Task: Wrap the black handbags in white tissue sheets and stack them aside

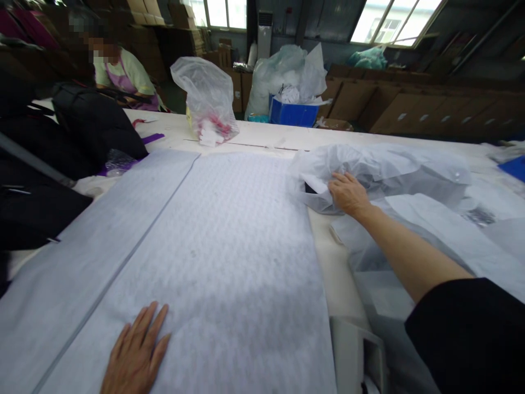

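Note:
A wide sheet of pale grey quilted padding (229, 241) lies spread over the table in front of me. My left hand (137, 353) rests flat on its near edge, fingers stretched out. My right hand (348, 192) reaches out to the right and grips the edge of a white translucent plastic bag (381, 169) that wraps something dark. More white bags (430, 235) lie under my right forearm.
Black bags (82, 131) pile up at the left. A clear plastic bag (207, 98) with small red and white items stands at the back of the table. A person (121, 71) sits beyond the far left. A blue box (293, 114) and cardboard cartons (410, 104) stand behind.

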A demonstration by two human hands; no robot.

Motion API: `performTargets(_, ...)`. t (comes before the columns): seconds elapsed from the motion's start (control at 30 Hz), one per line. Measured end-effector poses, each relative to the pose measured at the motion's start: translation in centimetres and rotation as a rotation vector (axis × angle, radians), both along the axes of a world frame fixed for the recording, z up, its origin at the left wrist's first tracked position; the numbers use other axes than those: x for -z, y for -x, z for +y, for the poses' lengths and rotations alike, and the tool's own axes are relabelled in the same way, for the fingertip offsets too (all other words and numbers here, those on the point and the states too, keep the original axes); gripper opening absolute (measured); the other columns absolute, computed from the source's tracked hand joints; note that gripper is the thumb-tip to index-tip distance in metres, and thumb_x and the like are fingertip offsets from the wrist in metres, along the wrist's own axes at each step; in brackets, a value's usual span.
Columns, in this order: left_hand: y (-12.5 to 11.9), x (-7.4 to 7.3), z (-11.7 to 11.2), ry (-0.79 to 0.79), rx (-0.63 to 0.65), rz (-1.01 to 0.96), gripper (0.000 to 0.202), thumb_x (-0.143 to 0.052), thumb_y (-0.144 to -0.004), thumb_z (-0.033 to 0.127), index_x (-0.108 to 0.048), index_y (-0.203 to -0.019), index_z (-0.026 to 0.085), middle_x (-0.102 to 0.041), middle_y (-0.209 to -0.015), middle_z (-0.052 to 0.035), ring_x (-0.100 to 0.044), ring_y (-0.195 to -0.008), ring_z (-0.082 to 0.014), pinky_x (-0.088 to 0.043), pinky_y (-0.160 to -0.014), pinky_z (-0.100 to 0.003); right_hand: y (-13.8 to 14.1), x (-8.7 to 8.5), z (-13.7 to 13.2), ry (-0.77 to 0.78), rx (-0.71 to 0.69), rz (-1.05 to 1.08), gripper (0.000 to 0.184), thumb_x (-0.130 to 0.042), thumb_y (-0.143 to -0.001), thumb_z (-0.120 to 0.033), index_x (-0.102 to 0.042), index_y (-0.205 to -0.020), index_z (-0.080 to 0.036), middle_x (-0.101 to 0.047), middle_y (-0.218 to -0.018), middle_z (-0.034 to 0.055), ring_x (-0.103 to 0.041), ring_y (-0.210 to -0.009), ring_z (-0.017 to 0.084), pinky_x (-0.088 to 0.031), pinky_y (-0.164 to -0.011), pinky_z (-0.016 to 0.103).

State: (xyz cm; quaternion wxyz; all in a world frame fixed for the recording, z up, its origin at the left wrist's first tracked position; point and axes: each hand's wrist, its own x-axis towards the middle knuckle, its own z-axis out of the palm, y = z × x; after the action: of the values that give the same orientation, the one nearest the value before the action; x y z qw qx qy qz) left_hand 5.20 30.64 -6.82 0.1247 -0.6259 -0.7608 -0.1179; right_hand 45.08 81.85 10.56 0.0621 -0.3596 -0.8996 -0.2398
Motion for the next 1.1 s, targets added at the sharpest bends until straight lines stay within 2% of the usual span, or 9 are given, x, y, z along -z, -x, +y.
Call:
performTargets(0.13, -0.2, -0.2, 0.2, -0.005, -0.012, 0.015, 0.064, -0.035, -0.096, 0.037, -0.016, -0.156, 0.026, -0.037, -0.154, -0.0131, -0.034, -0.142, -0.0305, -0.026, -0.115, -0.054, 0.4, 0.3, -1.7, 0.109, 0.139, -0.193, 0.038, -0.046, -0.086, -0.011, -0.063, -0.121, -0.008, -0.055, -0.136, 0.0178, -0.037, -0.137, 0.032, -0.023, -0.114, 0.056)
performTargets(0.23, -0.4, -0.1, 0.2, 0.009, -0.034, 0.021, 0.059, -0.036, -0.097, 0.037, -0.028, -0.153, 0.022, -0.041, -0.152, -0.0146, -0.036, -0.141, -0.0307, -0.027, -0.115, -0.053, 1.6, -0.3, -3.7, 0.219, 0.185, -0.303, 0.031, -0.051, -0.086, -0.017, -0.068, -0.11, -0.012, -0.063, -0.124, 0.0179, -0.048, -0.128, 0.034, -0.024, -0.112, 0.059)
performTargets(0.3, -0.8, -0.2, 0.2, 0.031, -0.059, 0.018, 0.055, -0.037, -0.097, 0.038, -0.037, -0.149, 0.02, -0.042, -0.151, -0.0141, -0.037, -0.141, -0.0302, -0.028, -0.115, -0.053, 2.3, -0.9, -5.5, 0.311, 0.177, -0.361, 0.023, -0.054, -0.086, -0.021, -0.072, -0.099, -0.014, -0.069, -0.11, 0.0163, -0.057, -0.117, 0.033, -0.028, -0.11, 0.058)
performTargets(0.37, -1.3, -0.7, 0.2, 0.068, -0.091, 0.0, 0.052, -0.038, -0.097, 0.038, -0.043, -0.146, 0.02, -0.043, -0.151, -0.0127, -0.037, -0.141, -0.029, -0.028, -0.115, -0.051, 3.0, -1.2, -7.5, 0.391, 0.16, -0.409, 0.02, -0.058, -0.086, -0.025, -0.073, -0.096, -0.016, -0.071, -0.104, 0.0152, -0.062, -0.109, 0.032, -0.035, -0.106, 0.056)
performTargets(0.53, -2.5, -2.8, 0.5, 0.176, -0.171, -0.101, 0.05, -0.042, -0.097, 0.032, -0.044, -0.145, 0.021, -0.038, -0.155, -0.0099, -0.03, -0.145, -0.0253, -0.023, -0.119, -0.048, 4.5, -0.5, -13.8, 0.586, 0.002, -0.353, 0.039, -0.062, -0.081, -0.02, -0.067, -0.119, -0.018, -0.069, -0.115, 0.0155, -0.065, -0.108, 0.034, -0.05, -0.094, 0.047)
performTargets(0.67, -3.0, -3.3, 0.4, 0.217, -0.194, -0.169, 0.051, -0.044, -0.097, 0.035, -0.041, -0.146, 0.023, -0.034, -0.157, -0.0092, -0.026, -0.147, -0.0248, -0.019, -0.121, -0.047, 7.0, 0.6, -22.0, 0.798, -0.127, -0.249, 0.042, -0.063, -0.078, -0.024, -0.067, -0.12, -0.022, -0.066, -0.122, 0.014, -0.064, -0.11, 0.034, -0.051, -0.096, 0.049)
performTargets(0.87, -3.0, -2.8, 0.1, 0.217, -0.179, -0.195, 0.053, -0.041, -0.098, 0.04, -0.037, -0.148, 0.023, -0.031, -0.158, -0.0095, -0.021, -0.148, -0.0252, -0.015, -0.122, -0.048, 11.6, 3.1, -38.2, 1.141, -0.242, -0.272, 0.057, -0.059, -0.082, -0.029, -0.055, -0.137, -0.016, -0.052, -0.14, 0.0149, -0.048, -0.131, 0.031, -0.037, -0.112, 0.048)
performTargets(1.0, -2.8, -2.6, 0.0, 0.18, -0.159, -0.226, 0.054, -0.04, -0.098, 0.042, -0.036, -0.149, 0.022, -0.031, -0.158, -0.0107, -0.022, -0.148, -0.0257, -0.015, -0.121, -0.049, 14.4, 4.3, -48.5, 1.289, -0.125, -0.284, 0.07, -0.061, -0.079, -0.026, -0.044, -0.145, -0.012, -0.04, -0.149, 0.0167, -0.038, -0.139, 0.03, -0.031, -0.116, 0.043)
performTargets(1.1, -2.8, -2.8, -0.1, 0.163, -0.137, -0.273, 0.055, -0.038, -0.099, 0.042, -0.036, -0.149, 0.02, -0.031, -0.158, -0.0123, -0.022, -0.147, -0.0272, -0.015, -0.121, -0.05, 16.7, 5.3, -55.0, 1.302, 0.048, -0.283, 0.078, -0.065, -0.074, -0.022, -0.039, -0.148, -0.013, -0.031, -0.155, 0.0168, -0.027, -0.143, 0.033, -0.034, -0.114, 0.047)
